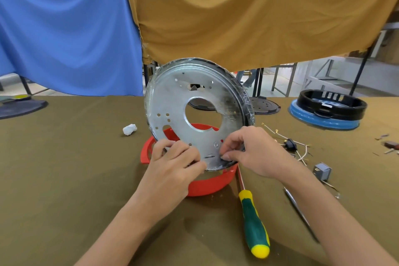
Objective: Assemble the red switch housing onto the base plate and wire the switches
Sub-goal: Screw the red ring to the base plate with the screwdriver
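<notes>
Both hands' fingers [226,155] pinching tilted, perforated silver base plate [172,101] above red housing [207,185].

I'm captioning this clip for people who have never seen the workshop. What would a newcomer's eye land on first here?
First the round metal base plate, tilted up at the centre, its lower edge held by the left hand and right hand over the red switch housing. Next the blue cloth and mustard cloth hanging behind, then the green-and-yellow screwdriver lying on the table at the right.
</notes>
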A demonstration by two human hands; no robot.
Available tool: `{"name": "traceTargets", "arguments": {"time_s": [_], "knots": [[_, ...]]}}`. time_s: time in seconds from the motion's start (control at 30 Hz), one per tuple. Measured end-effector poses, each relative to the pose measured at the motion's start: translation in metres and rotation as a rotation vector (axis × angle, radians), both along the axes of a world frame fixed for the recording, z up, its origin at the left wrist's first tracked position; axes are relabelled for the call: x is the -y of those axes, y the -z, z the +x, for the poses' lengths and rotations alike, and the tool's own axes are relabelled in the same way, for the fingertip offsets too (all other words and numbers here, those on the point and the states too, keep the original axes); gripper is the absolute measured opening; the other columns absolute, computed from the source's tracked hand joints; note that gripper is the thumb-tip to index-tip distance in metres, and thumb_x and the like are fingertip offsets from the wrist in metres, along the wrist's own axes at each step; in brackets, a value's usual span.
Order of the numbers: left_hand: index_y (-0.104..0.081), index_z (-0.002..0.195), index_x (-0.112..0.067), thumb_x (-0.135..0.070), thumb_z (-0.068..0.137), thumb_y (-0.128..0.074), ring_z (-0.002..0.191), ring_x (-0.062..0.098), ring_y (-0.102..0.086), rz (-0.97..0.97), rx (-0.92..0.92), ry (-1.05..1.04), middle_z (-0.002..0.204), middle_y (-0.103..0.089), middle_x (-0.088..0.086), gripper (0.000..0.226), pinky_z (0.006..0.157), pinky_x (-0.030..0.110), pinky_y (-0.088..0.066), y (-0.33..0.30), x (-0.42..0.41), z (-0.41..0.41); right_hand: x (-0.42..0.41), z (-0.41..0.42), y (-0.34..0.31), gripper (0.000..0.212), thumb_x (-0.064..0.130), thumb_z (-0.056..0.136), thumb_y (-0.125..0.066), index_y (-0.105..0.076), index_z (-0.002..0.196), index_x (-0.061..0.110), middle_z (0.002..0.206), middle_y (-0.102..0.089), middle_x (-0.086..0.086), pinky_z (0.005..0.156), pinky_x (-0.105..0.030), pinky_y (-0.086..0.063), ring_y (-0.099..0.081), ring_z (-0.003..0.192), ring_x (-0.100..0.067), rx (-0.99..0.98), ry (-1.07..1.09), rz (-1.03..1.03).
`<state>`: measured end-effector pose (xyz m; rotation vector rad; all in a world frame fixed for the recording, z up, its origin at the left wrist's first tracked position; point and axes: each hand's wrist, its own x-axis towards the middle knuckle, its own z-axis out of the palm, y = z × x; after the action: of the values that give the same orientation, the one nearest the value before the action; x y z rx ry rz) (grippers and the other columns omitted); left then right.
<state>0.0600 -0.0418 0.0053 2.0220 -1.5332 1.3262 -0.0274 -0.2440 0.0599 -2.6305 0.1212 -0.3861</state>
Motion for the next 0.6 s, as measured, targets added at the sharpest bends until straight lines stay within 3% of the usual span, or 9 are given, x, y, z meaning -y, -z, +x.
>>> {"name": "traceTargets", "arguments": {"time_s": [0.3,0.47,0.6], "knots": [[-0.068,0.082,-0.021,0.010,0.076,-0.047,0.086,0.015,-0.053,0.007,0.045,-0.007,0.080,-0.058,-0.009,0.038,0.089,0.030,-0.028,0.0007,0.0019,-0.0028,-0.0012,0.0039,0.0047,0.028,0.018,0.082,-0.079,-0.065,0.071,0.038,0.072,-0.067,0.018,0.060,-0.007,-0.040,-0.058,0.073,0.009,0.028,0.026,-0.019],[-0.068,0.083,-0.022,0.009,0.079,-0.050,0.086,0.015,-0.055,-0.012,0.044,0.004,0.081,-0.059,-0.009,0.036,0.090,0.030,-0.028,0.0011,0.0038,-0.0035,0.0005,0.0032,0.0049,0.020,0.014,0.082,-0.079,-0.069,0.077,0.031,0.074,-0.069,0.013,0.063,-0.013,-0.049,-0.062,0.072,0.001,0.066,0.065,0.022],[-0.069,0.083,-0.021,0.010,0.077,-0.056,0.087,0.015,-0.053,-0.025,0.041,0.022,0.081,-0.059,-0.009,0.035,0.093,0.028,-0.025,0.0019,0.0048,-0.0024,-0.0002,0.0034,0.0062,0.017,0.015,0.082,-0.079,-0.070,0.079,0.029,0.075,-0.068,0.012,0.063,-0.014,-0.049,-0.061,0.073,-0.001,0.070,0.073,-0.004]]}}
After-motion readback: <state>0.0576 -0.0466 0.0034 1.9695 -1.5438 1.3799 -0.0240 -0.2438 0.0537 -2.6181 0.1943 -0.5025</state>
